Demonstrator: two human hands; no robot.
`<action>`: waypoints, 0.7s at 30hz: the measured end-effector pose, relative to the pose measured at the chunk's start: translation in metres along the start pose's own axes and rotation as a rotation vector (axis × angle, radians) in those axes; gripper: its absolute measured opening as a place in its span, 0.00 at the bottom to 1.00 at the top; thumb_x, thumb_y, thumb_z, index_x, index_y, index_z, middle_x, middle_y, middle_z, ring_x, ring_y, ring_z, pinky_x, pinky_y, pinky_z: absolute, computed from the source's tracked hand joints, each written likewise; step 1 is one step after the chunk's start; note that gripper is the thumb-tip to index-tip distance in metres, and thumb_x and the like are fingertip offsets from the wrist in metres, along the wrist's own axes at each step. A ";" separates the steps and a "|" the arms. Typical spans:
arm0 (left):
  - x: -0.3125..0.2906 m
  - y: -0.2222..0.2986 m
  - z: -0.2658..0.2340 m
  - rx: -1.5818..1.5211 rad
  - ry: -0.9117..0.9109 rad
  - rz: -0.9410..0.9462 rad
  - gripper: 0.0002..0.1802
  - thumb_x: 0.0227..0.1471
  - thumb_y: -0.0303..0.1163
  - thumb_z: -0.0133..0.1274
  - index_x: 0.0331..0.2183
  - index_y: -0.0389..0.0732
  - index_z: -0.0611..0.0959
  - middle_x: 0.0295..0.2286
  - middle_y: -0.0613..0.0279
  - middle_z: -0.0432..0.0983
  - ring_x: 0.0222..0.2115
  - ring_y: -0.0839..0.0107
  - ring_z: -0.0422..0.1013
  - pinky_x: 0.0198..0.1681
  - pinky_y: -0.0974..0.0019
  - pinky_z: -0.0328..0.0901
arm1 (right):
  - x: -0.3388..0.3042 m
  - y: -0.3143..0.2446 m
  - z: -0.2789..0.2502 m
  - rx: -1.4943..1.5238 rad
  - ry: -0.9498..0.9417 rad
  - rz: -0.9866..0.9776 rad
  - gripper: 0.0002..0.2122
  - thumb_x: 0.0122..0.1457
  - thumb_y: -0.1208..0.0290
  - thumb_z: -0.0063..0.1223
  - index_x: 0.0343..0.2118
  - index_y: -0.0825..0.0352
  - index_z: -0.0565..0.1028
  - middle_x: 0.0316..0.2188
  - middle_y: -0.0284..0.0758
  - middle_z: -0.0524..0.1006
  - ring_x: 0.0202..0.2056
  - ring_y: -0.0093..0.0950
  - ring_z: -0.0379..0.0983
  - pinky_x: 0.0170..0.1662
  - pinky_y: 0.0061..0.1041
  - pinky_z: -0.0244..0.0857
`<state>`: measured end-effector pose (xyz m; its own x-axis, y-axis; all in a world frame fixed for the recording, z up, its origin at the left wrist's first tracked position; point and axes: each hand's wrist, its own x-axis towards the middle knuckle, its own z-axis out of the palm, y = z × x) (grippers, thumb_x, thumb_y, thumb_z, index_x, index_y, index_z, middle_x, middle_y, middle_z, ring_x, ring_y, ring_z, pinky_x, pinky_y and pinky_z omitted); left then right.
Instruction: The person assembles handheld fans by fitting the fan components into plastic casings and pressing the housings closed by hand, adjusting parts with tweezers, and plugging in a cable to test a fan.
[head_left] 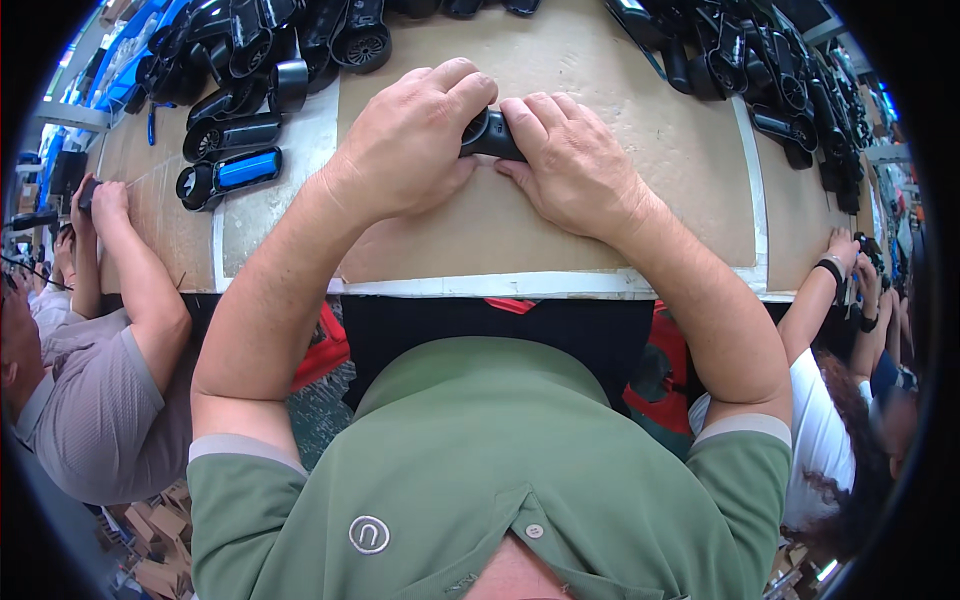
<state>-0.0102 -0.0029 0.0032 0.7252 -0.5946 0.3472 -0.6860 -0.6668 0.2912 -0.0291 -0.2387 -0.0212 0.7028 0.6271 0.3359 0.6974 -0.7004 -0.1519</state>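
Note:
Between my hands, just above the cardboard-covered table, is a black plastic housing (492,138) with a rounded end. My left hand (418,135) wraps round its left end, with the fingers curled over the top. On the other end my right hand (572,160) is closed, its thumb at the near side and its fingers over the far side. Most of the housing is hidden under my fingers, so its full shape cannot be made out.
Many black plastic housings (362,42) are heaped at the far left, one with a blue insert (249,169) nearest me. Another heap of black housings (783,122) lies far right. Co-workers sit on both sides, a bent arm (140,250) at left and a hand (843,247) at right.

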 end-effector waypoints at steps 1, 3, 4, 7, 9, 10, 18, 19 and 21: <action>0.000 -0.001 0.001 -0.007 0.016 0.018 0.26 0.47 0.28 0.68 0.50 0.41 0.81 0.46 0.57 0.80 0.44 0.52 0.78 0.51 0.54 0.74 | -0.001 0.000 0.000 0.000 0.017 -0.004 0.24 0.67 0.62 0.62 0.60 0.70 0.70 0.48 0.43 0.76 0.46 0.42 0.74 0.56 0.39 0.70; -0.002 -0.003 0.003 -0.016 0.031 0.033 0.26 0.47 0.28 0.68 0.50 0.41 0.81 0.46 0.57 0.80 0.44 0.53 0.78 0.51 0.54 0.74 | -0.001 0.000 0.002 0.001 0.031 -0.008 0.24 0.67 0.62 0.62 0.60 0.70 0.70 0.48 0.43 0.76 0.46 0.42 0.75 0.55 0.39 0.71; -0.002 -0.003 0.002 -0.016 0.031 0.039 0.25 0.47 0.28 0.68 0.49 0.41 0.81 0.46 0.57 0.80 0.44 0.53 0.78 0.51 0.55 0.74 | -0.001 0.000 0.002 -0.002 0.035 -0.013 0.24 0.67 0.62 0.62 0.60 0.70 0.71 0.47 0.43 0.76 0.46 0.41 0.75 0.55 0.39 0.71; -0.001 -0.003 0.001 -0.015 0.034 0.061 0.25 0.47 0.27 0.67 0.48 0.41 0.82 0.46 0.56 0.80 0.43 0.53 0.78 0.50 0.55 0.74 | -0.001 0.000 0.002 -0.014 0.049 -0.028 0.23 0.68 0.62 0.62 0.60 0.69 0.71 0.46 0.43 0.76 0.45 0.41 0.75 0.53 0.38 0.72; -0.001 -0.004 0.002 -0.020 0.038 0.065 0.25 0.46 0.27 0.68 0.48 0.41 0.82 0.45 0.57 0.80 0.42 0.53 0.78 0.48 0.55 0.74 | 0.000 0.000 0.001 -0.016 0.033 -0.019 0.23 0.68 0.62 0.62 0.59 0.69 0.71 0.46 0.42 0.76 0.45 0.41 0.75 0.53 0.38 0.72; 0.000 -0.005 0.002 -0.024 0.043 0.069 0.26 0.45 0.27 0.70 0.48 0.41 0.81 0.45 0.57 0.80 0.41 0.54 0.78 0.47 0.55 0.74 | 0.001 0.000 0.000 -0.018 0.018 -0.011 0.23 0.68 0.61 0.62 0.59 0.69 0.71 0.46 0.42 0.76 0.45 0.41 0.75 0.52 0.38 0.72; 0.003 -0.006 0.000 -0.023 0.018 0.077 0.31 0.40 0.27 0.75 0.48 0.41 0.81 0.44 0.59 0.79 0.38 0.55 0.77 0.45 0.55 0.73 | 0.002 0.001 0.001 -0.038 0.014 -0.005 0.22 0.68 0.60 0.62 0.58 0.69 0.71 0.44 0.42 0.77 0.43 0.39 0.77 0.48 0.37 0.74; 0.003 -0.007 0.000 -0.032 0.016 0.071 0.31 0.40 0.28 0.76 0.48 0.41 0.81 0.44 0.59 0.79 0.38 0.55 0.77 0.45 0.55 0.73 | 0.004 0.001 0.000 -0.047 0.003 0.002 0.22 0.68 0.60 0.62 0.57 0.68 0.72 0.44 0.41 0.77 0.42 0.39 0.78 0.48 0.36 0.74; 0.003 -0.008 0.000 -0.050 0.013 0.059 0.32 0.39 0.28 0.77 0.48 0.42 0.81 0.43 0.59 0.79 0.38 0.55 0.77 0.45 0.55 0.73 | 0.008 0.000 -0.003 -0.065 -0.017 0.014 0.20 0.67 0.60 0.63 0.54 0.68 0.73 0.42 0.40 0.78 0.41 0.38 0.79 0.46 0.35 0.76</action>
<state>-0.0022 0.0005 0.0022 0.6826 -0.6264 0.3764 -0.7301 -0.6071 0.3136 -0.0237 -0.2350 -0.0161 0.7151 0.6224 0.3182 0.6773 -0.7295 -0.0953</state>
